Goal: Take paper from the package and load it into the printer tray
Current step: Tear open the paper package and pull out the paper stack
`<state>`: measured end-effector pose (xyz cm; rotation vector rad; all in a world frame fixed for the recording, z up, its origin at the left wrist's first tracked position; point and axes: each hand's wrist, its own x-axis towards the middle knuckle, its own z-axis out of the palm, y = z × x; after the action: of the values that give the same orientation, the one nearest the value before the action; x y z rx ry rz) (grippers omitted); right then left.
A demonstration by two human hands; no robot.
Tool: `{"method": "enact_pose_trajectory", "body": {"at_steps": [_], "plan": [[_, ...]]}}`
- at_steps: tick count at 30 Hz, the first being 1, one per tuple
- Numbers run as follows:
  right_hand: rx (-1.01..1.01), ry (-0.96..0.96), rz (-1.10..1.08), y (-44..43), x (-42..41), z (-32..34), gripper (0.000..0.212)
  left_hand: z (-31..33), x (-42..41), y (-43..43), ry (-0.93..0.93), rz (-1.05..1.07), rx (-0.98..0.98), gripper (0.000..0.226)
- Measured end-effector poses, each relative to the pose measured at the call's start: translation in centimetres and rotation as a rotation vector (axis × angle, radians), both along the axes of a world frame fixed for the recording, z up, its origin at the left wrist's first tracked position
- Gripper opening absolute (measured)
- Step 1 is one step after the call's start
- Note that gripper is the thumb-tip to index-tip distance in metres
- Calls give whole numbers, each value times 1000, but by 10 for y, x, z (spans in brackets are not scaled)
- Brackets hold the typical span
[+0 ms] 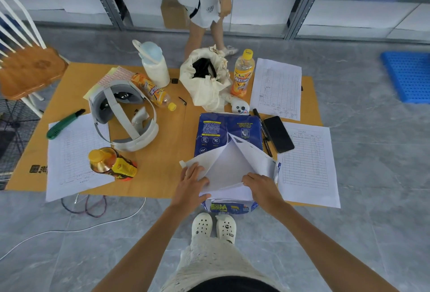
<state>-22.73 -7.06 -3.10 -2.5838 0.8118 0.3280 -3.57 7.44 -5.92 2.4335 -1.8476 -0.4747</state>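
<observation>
One cardboard sheet (162,170) on the floor carries all. Three printed forms (307,166), three orange drink bottles (243,74), one cloth bag (207,87) (dark contents). One blue paper package (223,133), torn open at near end, white paper (229,166) inside. Left hand (192,185) fingers pinch wrapper flap; right hand (261,188) fingers grip sheets' edge.

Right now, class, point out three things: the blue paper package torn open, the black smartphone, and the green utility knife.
blue paper package (215,132): head view, on its printed blue wrapper.
black smartphone (278,134): head view, middle of its dark screen.
green utility knife (63,125): head view, middle of its handle.
</observation>
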Motion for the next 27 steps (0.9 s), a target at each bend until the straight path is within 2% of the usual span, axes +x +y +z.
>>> {"method": "enact_pose_trajectory", "body": {"at_steps": [4, 7, 10, 15, 17, 20, 23, 25, 27], "plan": [[-45, -93, 16, 1, -6, 7, 25, 6, -11, -12, 50, -54, -19, 28], [-60, -117, 31, -1, -8, 16, 27, 13, -18, -25, 124, -120, 65, 24], [-114, -166, 12, -8, -9, 25, 35, 25, -20, -38, 58, -156, 157, 25], [-123, -266, -20, -22, -3, 54, 17, 62, -7, -57, -57, -162, 161, 22], [-37, -302, -77, -32, -1, 74, 17, 84, 0, -66, -34, -179, 131, 27], [270, -484, -327, -49, 0, 112, 12, 128, 7, -80, -2, -189, 108, 31], [522, -587, -497, -68, -8, 134, 19, 181, 20, -89, 56, -120, 54, 28], [670, -618, -522, -74, -11, 145, 31, 218, 33, -95, 68, -82, 15, 24], [715, -620, -510, -77, -9, 153, 35, 259, 48, -101, 83, -62, -27, 29]]}}
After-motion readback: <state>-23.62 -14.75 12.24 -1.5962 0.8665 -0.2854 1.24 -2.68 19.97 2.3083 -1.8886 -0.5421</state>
